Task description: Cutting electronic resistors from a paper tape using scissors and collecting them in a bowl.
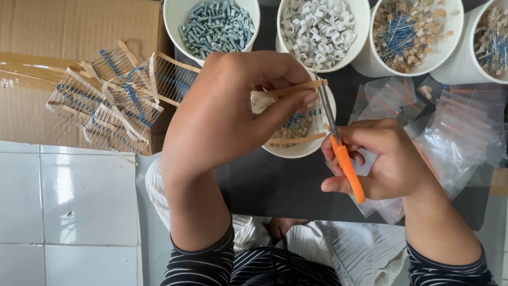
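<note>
Both hands work above a white cup (296,151); left hand (233,111) pinches a resistor strip (296,90); right hand (386,164) grips orange-handled scissors (338,143).

Just one cam, strapped to the person's head, looking nearly straight down, pretty close over both hands and the bench (296,185).

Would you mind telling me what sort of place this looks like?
Probably a makeshift floor workstation for sorting small electronic parts. Taped resistor strips lie on a cardboard box, white cups hold screws and cut components, and small plastic bags wait beside white floor tiles.
</note>
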